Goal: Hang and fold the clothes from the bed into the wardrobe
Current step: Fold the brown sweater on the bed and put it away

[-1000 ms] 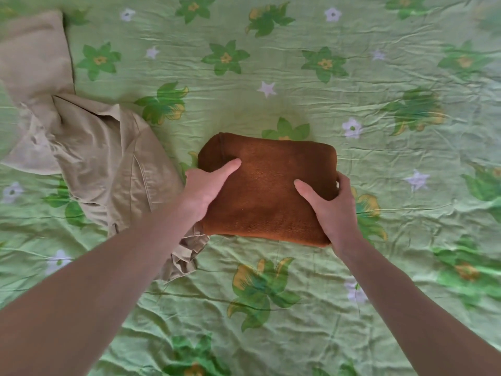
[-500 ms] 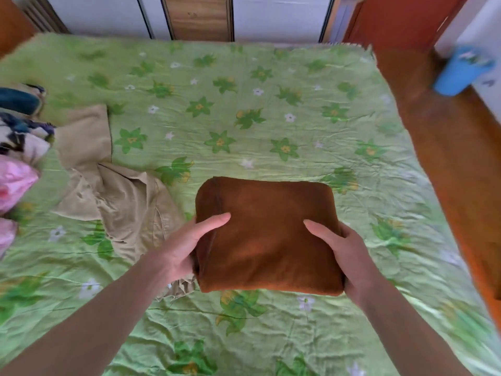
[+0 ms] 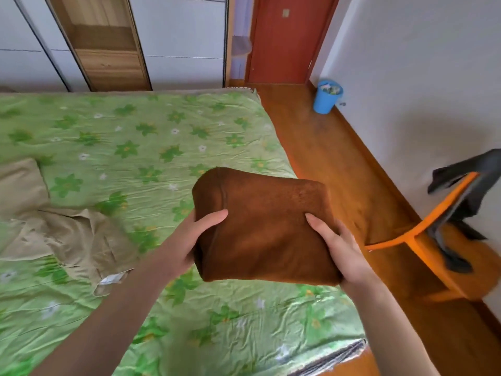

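garment: folded brown fleece bundle (image 3: 267, 232), thick square pack, held up in the air between both hands, clear of the bed (image 3: 151, 137)
left hand (image 3: 187, 241): grips the bundle's left edge, thumb lying on top, fingers hidden under it
right hand (image 3: 340, 251): grips the right near corner, thumb on top, fingers wrapped underneath, out of sight
feel: soft and plush, no stiffness of its own; judging by the easy two-hand hold it is light to moderate in weight; not fragile
slip: fuzzy pile looks grippy on skin, low slip risk; the layers can slide on each other, though
hold point: opposite side edges with support from below, as now; a one-edge pinch would likely let the folds drop open
seam: stitched ridge runs across the top just beyond the left thumb, folded edge at the far side from the hands
risk: bundle sags in the middle if the hands spread apart; fold loosens if tilted hard
other clothes: beige trousers (image 3: 65, 234) lie unfolded on the bed, left of the left hand, not touching the bundle
wardrobe (image 3: 108, 47): beyond the far bed edge, well ahead of both hands; open wooden section with shelves shows
step judged: carrying the folded piece to a wardrobe shelf; trousers not yet done
chair (image 3: 433, 229): orange, right of the right hand, dark cloth draped on it
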`<state>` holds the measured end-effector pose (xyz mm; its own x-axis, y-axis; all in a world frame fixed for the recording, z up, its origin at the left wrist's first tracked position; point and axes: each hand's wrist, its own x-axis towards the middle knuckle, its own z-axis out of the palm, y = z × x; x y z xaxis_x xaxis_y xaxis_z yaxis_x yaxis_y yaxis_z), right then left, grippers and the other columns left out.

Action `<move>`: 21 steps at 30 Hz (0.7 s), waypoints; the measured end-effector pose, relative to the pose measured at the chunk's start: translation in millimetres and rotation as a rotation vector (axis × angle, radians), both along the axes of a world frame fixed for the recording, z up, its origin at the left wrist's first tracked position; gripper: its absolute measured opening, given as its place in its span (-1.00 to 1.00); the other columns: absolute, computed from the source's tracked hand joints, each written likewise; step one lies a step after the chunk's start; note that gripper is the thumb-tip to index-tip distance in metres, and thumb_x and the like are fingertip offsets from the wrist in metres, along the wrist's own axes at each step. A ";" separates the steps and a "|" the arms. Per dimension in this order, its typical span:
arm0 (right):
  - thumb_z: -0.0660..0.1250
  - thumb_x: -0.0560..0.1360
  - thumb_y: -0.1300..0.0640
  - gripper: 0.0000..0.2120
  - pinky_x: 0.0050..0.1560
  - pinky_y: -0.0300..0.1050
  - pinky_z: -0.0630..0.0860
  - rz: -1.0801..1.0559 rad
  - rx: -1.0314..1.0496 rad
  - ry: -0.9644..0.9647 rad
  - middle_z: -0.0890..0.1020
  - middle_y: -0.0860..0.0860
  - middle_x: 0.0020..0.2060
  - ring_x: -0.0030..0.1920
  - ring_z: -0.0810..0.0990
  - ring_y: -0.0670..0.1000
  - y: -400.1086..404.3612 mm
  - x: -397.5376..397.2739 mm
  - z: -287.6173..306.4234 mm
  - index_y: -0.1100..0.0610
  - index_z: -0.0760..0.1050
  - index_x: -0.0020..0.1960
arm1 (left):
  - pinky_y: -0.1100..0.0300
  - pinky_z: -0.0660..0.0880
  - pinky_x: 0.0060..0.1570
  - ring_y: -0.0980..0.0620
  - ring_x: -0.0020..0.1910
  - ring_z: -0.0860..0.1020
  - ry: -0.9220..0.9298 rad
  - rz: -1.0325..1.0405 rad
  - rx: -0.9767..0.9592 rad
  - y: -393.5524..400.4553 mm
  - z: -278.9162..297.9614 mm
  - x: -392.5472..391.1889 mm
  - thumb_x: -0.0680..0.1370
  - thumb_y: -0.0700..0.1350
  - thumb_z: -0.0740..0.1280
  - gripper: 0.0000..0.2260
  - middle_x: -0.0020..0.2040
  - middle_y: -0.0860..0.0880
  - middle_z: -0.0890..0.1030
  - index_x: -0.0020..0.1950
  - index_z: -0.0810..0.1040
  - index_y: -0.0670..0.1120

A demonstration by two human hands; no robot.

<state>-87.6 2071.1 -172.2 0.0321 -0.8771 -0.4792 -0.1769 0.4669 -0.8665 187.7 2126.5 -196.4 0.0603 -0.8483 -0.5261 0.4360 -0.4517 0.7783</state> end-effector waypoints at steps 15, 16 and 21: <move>0.61 0.36 -0.11 -0.35 0.01 0.09 0.71 -0.223 -0.052 -0.276 0.70 0.02 0.19 0.07 0.75 0.09 110.3 -321.5 41.7 -0.16 0.46 0.40 | -0.05 0.66 0.05 -0.10 0.06 0.75 -0.097 -0.110 -0.071 30.6 57.8 -326.8 0.49 0.02 0.54 -0.56 0.13 -0.04 0.76 0.36 0.58 0.11; 0.61 0.36 -0.12 -0.33 0.06 0.13 0.70 -0.234 -0.064 -0.270 0.69 0.02 0.20 0.10 0.74 0.11 112.9 -341.8 42.1 -0.15 0.45 0.41 | -0.07 0.66 0.07 -0.11 0.05 0.75 -0.096 -0.124 -0.057 31.0 57.7 -346.0 0.50 0.00 0.53 -0.57 0.12 -0.06 0.76 0.36 0.59 0.07; 0.57 0.41 -0.11 -0.33 0.07 0.08 0.70 -0.257 -0.104 -0.248 0.68 0.00 0.22 0.13 0.72 0.10 112.3 -426.5 45.8 -0.12 0.41 0.44 | -0.04 0.63 0.05 -0.11 -0.01 0.76 -0.035 -0.172 -0.024 29.4 63.1 -426.0 0.55 -0.10 0.48 -0.74 0.05 -0.10 0.77 0.24 0.64 -0.01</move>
<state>-514.1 2183.4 -126.4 -0.0918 -0.9152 -0.3923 0.1560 0.3759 -0.9134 -238.2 2155.9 -133.3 -0.0691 -0.8602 -0.5053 0.3260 -0.4982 0.8034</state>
